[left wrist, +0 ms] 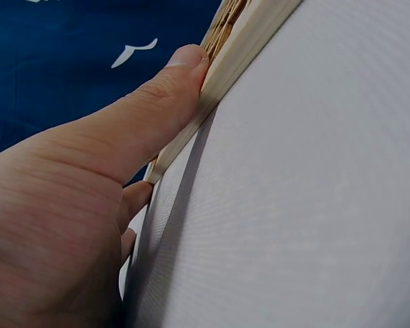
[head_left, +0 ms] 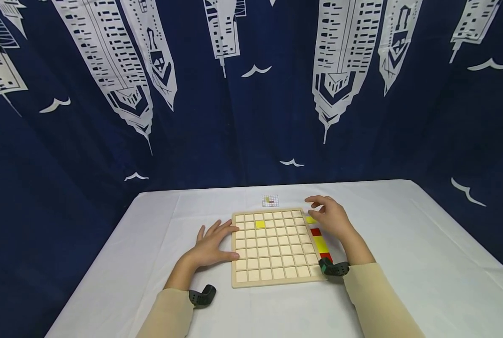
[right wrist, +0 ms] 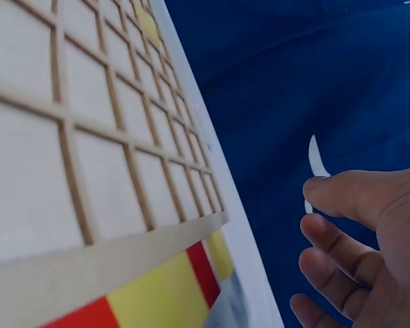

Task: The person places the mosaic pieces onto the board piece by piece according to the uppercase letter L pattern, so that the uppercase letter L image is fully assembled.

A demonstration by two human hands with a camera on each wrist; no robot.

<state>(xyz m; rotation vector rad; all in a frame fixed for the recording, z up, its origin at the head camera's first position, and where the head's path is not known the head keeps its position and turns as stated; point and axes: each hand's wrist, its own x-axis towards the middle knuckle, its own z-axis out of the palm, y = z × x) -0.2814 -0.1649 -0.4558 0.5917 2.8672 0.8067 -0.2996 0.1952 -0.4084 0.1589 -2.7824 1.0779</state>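
A pale wooden grid board (head_left: 281, 256) lies flat on the table, with one yellow square (head_left: 260, 224) in a cell of its upper part. My left hand (head_left: 211, 246) rests at the board's left edge, fingers spread; its thumb (left wrist: 171, 89) presses on the rim in the left wrist view. Beyond the board's right edge, my right hand (head_left: 331, 217) hovers near a yellow piece (head_left: 310, 219), fingers loosely bent. In the right wrist view, its thumb (right wrist: 355, 195) and fingers stand apart from the pieces, with nothing between them.
Along the board's right side lie a red piece (head_left: 316, 232), a yellow stretch (head_left: 321, 244) and another red piece (head_left: 326, 256). A small printed grid card (head_left: 270, 201) lies behind the board on the white tablecloth (head_left: 108, 281). A dark blue patterned curtain (head_left: 234, 117) hangs behind the table.
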